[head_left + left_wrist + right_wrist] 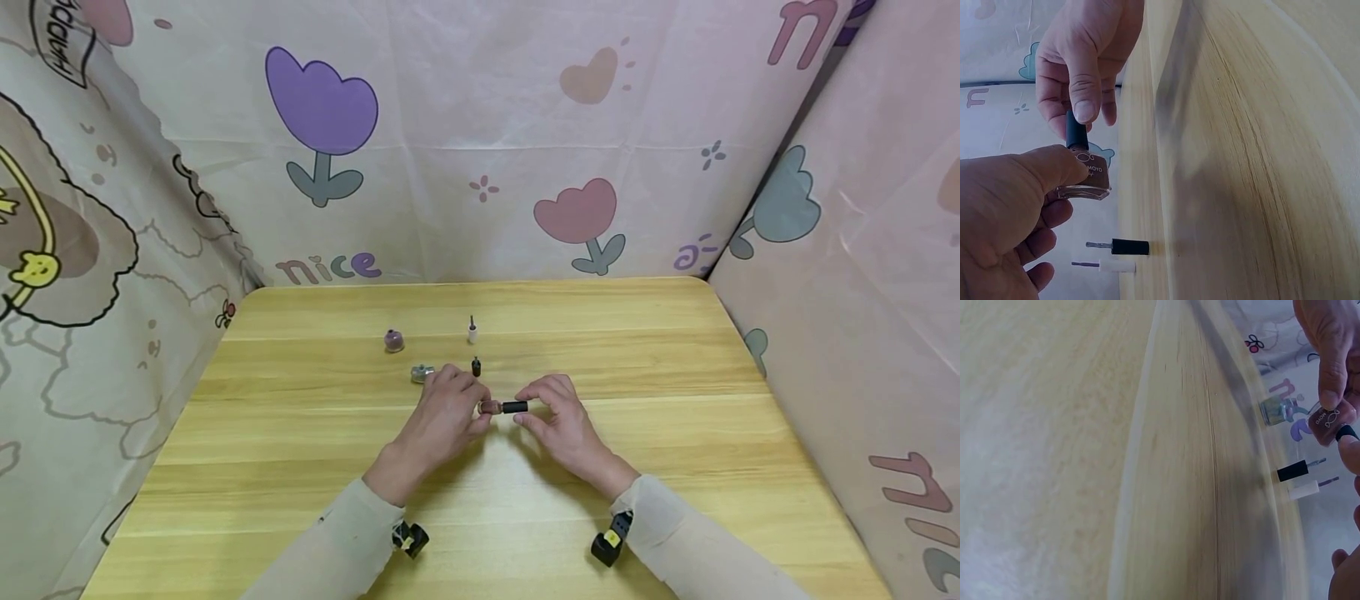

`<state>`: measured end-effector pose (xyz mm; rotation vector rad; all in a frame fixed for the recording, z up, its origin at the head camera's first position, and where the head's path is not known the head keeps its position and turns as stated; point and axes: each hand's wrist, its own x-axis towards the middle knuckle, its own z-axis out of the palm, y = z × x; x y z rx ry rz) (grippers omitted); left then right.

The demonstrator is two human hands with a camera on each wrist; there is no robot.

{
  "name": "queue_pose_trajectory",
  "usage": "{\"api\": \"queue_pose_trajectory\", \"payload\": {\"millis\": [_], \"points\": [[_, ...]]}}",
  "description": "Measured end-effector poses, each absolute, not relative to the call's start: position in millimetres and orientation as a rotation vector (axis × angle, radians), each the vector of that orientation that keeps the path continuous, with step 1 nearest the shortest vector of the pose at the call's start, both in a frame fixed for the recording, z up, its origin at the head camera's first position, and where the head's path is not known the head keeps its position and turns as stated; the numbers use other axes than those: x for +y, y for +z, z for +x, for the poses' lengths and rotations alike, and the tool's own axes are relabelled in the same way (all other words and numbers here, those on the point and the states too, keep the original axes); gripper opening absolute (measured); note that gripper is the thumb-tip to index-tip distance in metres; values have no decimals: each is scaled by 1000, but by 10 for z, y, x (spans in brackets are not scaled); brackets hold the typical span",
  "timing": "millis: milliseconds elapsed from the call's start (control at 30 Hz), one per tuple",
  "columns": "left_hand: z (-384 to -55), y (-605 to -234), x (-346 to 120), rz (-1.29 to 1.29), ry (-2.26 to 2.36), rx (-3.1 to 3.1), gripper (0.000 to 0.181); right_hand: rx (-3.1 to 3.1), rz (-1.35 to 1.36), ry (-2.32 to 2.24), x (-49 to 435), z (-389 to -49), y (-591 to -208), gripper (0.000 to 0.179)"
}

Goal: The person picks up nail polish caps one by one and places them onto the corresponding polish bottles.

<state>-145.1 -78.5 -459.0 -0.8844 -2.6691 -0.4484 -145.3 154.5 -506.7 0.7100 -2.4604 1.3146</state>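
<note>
A small brown nail polish bottle [1090,178] with a black cap [515,407] is held sideways between both hands in the head view. My left hand [448,408] pinches the glass body between thumb and fingers. With thumb and fingertips, my right hand [561,423] holds the black cap, which sits at the bottle's neck. Whether the cap is screwed tight I cannot tell. Just beyond the left hand lies a clear bottle with silvery contents [422,373], partly hidden by that hand in the head view.
Farther back, a black cap with its brush up [476,367] and a white cap with its brush up [472,332] stand upright on the wooden table [675,400]. An uncapped purple polish bottle [393,341] stands to their left. Patterned cloth [450,167] hangs behind the table.
</note>
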Motion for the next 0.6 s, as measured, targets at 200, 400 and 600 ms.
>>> {"api": "queue_pose_trajectory", "payload": {"millis": [200, 400, 600], "points": [[-1447, -4578, -779, -881, -445, -2676, 12, -2429, 722, 1307, 1535, -1460, -5067, 25], [-1439, -4568, -775, -872, -449, -2698, 11, -2472, 713, 1308, 1542, -1464, -5072, 18], [-1434, -4583, -788, -879, -465, -2688, 11, -2512, 692, 1319, 1539, -1457, -5075, 22]]}}
